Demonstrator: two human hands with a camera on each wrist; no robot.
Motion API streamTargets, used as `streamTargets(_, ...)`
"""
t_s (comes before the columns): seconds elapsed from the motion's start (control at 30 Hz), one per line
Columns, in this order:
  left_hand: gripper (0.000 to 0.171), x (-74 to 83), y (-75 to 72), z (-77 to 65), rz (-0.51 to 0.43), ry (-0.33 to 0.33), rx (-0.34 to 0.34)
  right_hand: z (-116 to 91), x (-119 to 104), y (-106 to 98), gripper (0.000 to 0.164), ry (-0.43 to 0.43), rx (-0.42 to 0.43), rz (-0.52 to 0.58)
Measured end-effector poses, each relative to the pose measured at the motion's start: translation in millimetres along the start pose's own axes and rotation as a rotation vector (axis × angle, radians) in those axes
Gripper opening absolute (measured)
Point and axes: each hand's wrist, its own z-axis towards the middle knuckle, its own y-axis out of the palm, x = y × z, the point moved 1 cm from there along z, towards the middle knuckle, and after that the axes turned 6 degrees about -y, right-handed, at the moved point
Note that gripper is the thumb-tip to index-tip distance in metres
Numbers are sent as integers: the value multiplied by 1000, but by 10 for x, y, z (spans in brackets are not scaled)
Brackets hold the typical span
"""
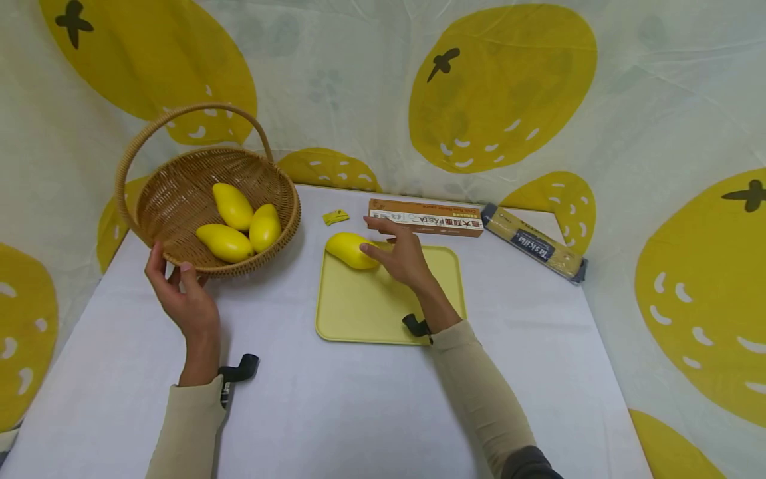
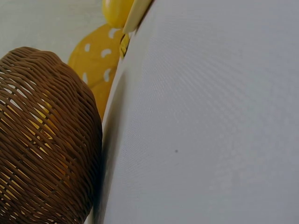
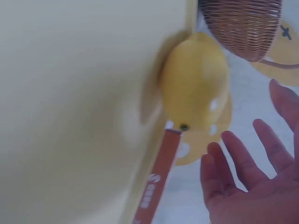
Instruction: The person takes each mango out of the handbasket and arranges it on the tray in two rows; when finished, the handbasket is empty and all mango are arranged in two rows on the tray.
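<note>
A brown wicker basket [image 1: 179,193] with a tall handle stands at the left of the table, three yellow mangoes [image 1: 225,243] inside. My left hand [image 1: 188,306] holds its near rim, some fingers hidden behind the weave. In the left wrist view the basket's side [image 2: 46,140] shows, but not the hand. Another mango [image 1: 350,251] lies on the far left part of a pale yellow tray [image 1: 371,313]. Over the tray, right beside this mango, is my right hand [image 1: 403,256]. The right wrist view shows its fingers [image 3: 245,163] spread and apart from the mango [image 3: 196,84].
Behind the tray lie a brown and white pasta box [image 1: 426,218] and, to its right, a bag of spaghetti [image 1: 535,245]. A small yellow packet [image 1: 336,217] lies between basket and box. A fruit-print curtain [image 1: 347,86] borders the white-covered table [image 1: 335,406].
</note>
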Motion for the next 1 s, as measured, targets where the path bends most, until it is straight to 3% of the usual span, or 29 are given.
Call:
streamTargets(0.27,50,-10,-1,-10,14,-1,8,170,-369,103,57,-112,34,113)
streamTargets(0.57,51,-17,2,-34,32,29,11,540,-809,417,60,-233,-51,182)
streamTargets(0.8,52,-27,-2,-35,37,26,13,835,-1078,707,64,-189,-177,136)
streamTargets(1.0,52,-43,14,-33,26,44,13,1071,-1195,916,68,-193,-295,2)
